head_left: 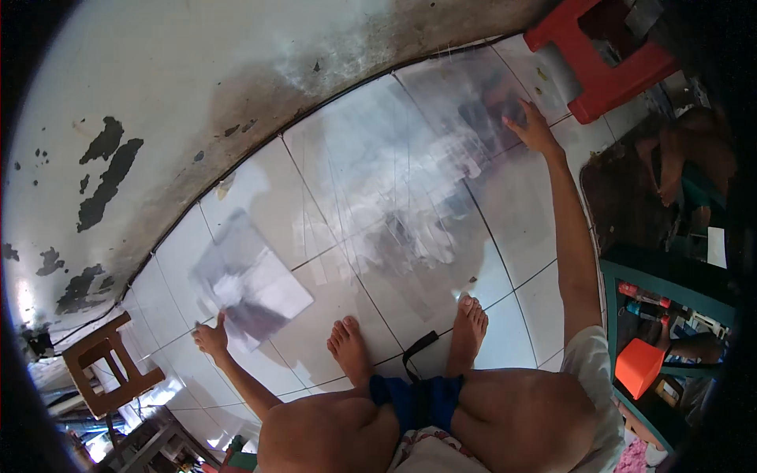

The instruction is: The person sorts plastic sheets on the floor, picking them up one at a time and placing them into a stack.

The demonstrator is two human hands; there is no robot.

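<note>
A large clear plastic sheet (pixel 394 181) lies spread over the white tiled floor (pixel 512 315) along the foot of a stained wall. My left hand (pixel 211 339) presses its near left corner, next to a folded, shiny patch of the sheet (pixel 248 284). My right arm is stretched far out and my right hand (pixel 532 126) lies flat with fingers spread on the sheet's far right part. My two bare feet (pixel 410 339) stand on the tiles between the hands, with a black strap (pixel 418 351) lying between them.
A red plastic stool (pixel 599 59) stands just beyond my right hand. A small wooden stool (pixel 106 366) sits at the left. A green shelf frame (pixel 631 276) with an orange container (pixel 639 366) is at the right. Another person sits at the far right (pixel 694 165).
</note>
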